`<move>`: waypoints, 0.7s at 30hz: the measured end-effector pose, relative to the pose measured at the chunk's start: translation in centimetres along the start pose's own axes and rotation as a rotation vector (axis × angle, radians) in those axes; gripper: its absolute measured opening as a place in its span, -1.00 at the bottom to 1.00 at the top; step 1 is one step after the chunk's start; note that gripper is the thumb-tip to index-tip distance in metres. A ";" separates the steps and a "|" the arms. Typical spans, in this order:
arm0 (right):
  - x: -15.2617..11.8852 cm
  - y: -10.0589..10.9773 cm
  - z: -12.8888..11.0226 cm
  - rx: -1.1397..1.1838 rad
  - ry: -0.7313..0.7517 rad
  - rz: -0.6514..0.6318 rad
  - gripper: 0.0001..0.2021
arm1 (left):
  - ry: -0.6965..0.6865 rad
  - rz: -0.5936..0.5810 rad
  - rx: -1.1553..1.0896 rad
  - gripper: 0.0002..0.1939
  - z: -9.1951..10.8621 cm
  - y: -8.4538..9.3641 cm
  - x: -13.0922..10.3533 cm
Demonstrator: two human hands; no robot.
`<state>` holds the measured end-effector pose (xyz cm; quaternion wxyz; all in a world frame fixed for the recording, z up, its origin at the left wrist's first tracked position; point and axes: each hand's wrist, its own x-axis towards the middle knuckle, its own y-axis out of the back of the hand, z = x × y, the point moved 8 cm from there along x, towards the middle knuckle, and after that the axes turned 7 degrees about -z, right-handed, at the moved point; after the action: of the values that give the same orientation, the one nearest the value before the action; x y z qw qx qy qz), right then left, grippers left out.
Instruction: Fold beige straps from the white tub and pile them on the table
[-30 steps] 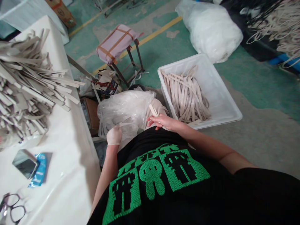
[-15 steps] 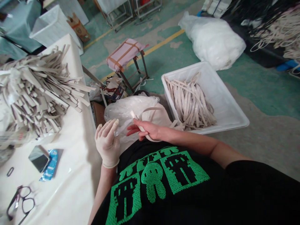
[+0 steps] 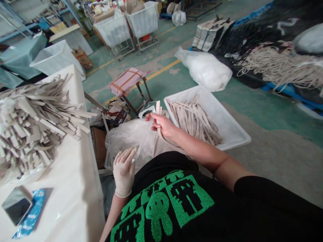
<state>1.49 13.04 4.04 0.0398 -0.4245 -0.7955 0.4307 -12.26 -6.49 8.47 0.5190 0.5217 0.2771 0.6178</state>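
Observation:
My right hand (image 3: 163,124), bare, is closed around a beige strap (image 3: 158,107). One end of the strap sticks up above the fingers and the rest curves down below the hand. My left hand (image 3: 124,172) wears a pale glove and hangs beside the table edge. Its fingers are bent and point towards the right, with the thumb apart from them; I make out nothing held in it. A clear plastic bag (image 3: 123,134) bunches up in front of both hands, behind the right fingers.
A white bin (image 3: 234,132) at the right holds several beige straps (image 3: 194,119). More strips (image 3: 37,124) are heaped on the white table (image 3: 73,188), with a phone (image 3: 17,204) near them. A padded stool (image 3: 128,80) and a stuffed white sack (image 3: 205,69) stand on the floor beyond.
The view has tilted upwards. My right hand has moved forward and away from my body with the strap, which now stands more upright. My left hand has turned its fingers towards the right.

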 end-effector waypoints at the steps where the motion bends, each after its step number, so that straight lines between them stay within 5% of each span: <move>1: 0.0 0.5 -0.8 -0.037 0.047 0.020 -0.80 | 0.024 -0.009 -0.003 -0.64 -0.5 -0.4 -0.1; 7: -0.1 2.6 -4.0 -0.303 0.311 0.051 -0.74 | 0.155 -0.088 -0.073 -0.66 -3.3 -2.9 -0.7; 12: -0.8 3.4 -5.7 -0.326 0.395 0.079 -0.66 | 0.326 -0.277 -0.120 -0.64 -6.0 -5.3 -1.8; 18: -1.7 3.2 -6.2 -0.349 0.384 0.113 -0.65 | 0.444 -0.618 -0.061 -0.60 -8.0 -7.6 -3.0; 21: -1.9 1.9 -4.9 -0.391 0.336 0.020 -0.67 | 0.411 -0.642 -0.187 -0.42 -7.7 -7.1 -1.5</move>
<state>6.03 15.40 6.37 0.0844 -0.4976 -0.8416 0.1926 -17.09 -4.22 -0.67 0.6649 0.2242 0.4669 0.5382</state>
